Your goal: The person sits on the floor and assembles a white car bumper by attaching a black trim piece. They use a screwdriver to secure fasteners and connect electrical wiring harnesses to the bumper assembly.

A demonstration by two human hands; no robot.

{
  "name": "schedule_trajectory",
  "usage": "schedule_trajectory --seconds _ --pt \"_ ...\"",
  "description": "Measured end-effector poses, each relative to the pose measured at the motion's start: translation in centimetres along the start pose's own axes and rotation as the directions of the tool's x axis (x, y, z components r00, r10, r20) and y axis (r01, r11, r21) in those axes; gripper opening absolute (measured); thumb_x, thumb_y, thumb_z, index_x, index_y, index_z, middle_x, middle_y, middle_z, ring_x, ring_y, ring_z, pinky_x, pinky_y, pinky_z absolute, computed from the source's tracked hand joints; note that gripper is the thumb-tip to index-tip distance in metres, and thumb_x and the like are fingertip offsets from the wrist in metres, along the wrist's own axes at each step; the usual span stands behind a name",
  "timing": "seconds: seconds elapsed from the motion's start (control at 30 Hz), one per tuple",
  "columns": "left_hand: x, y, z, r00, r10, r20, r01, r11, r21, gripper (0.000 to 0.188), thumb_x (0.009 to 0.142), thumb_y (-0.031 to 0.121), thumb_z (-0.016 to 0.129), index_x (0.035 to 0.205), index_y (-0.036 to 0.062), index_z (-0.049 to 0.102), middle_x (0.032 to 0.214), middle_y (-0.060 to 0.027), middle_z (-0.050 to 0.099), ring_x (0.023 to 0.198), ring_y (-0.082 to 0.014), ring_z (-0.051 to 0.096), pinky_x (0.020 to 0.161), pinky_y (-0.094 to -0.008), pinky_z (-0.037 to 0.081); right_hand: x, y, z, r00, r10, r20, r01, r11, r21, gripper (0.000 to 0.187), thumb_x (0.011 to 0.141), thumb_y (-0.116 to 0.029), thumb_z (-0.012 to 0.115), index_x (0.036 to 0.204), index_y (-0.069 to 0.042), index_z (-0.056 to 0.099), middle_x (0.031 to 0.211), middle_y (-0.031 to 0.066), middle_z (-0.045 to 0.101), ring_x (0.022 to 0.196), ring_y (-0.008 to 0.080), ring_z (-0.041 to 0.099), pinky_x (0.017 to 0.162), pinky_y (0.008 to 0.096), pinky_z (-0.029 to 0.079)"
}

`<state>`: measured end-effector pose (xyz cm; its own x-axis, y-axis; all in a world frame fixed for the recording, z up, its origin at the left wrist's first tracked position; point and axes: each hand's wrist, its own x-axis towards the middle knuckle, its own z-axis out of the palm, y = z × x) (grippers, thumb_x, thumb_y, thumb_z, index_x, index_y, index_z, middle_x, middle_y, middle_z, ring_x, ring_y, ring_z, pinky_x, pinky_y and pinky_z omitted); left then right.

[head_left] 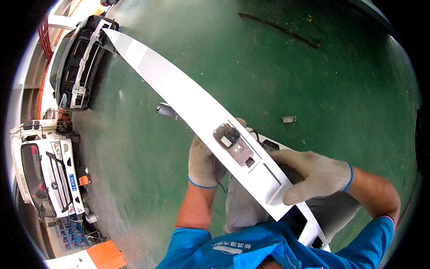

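A long, pointed white car trim panel point(165, 76) lies slantwise across my view, its tip at the far left. In its near half is a recess point(233, 143) with a dark fitting and a smoky, clear-topped part. My left hand point(204, 163), in a knitted glove, is under the panel's left edge; most fingers are hidden and one fingertip shows beyond the far edge. My gloved right hand point(313, 175) closes over the right edge near the end, thumb on top. Below the panel, a white piece with dark openings point(311, 233) reaches down beside my lap.
On the green floor point(349, 103) lie a dark strip point(282, 30) and a small pale block point(288, 119). A grey cylindrical object point(165, 110) shows beside the panel. At left stand a dark vehicle with its front stripped point(78, 67) and a white truck point(47, 175).
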<state>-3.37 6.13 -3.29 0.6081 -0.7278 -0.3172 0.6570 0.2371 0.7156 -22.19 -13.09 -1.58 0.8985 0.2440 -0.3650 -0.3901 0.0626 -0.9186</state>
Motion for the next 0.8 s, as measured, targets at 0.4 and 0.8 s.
schedule_trajectory --seconds 0.4,0.8 --pt "0.3 0.7 3.0 0.978 0.167 -0.129 -0.127 0.954 0.273 0.036 0.093 0.009 0.069 0.125 -0.0056 0.06 0.112 -0.0189 0.072 0.098 -0.0267 0.074 0.085 -0.038 0.063 -4.2 1.2 2.5 0.971 0.232 -0.057 -0.233 0.972 -0.017 0.106 0.081 -0.046 0.083 0.16 0.001 0.031 0.142 0.0318 0.056 0.132 0.0403 0.059 0.113 0.0445 0.048" --pt "2.2 2.4 2.8 0.966 0.22 0.133 -0.257 0.831 0.494 0.047 0.095 0.017 0.065 0.137 -0.0029 0.056 0.114 -0.0092 0.068 0.106 -0.0162 0.062 0.097 -0.0331 0.05 -3.9 1.3 1.7 0.905 0.373 -0.205 -0.383 0.924 -0.013 0.054 0.085 -0.013 0.065 0.138 -0.002 0.059 0.111 0.0187 0.07 0.104 0.0244 0.066 0.094 0.0388 0.052"
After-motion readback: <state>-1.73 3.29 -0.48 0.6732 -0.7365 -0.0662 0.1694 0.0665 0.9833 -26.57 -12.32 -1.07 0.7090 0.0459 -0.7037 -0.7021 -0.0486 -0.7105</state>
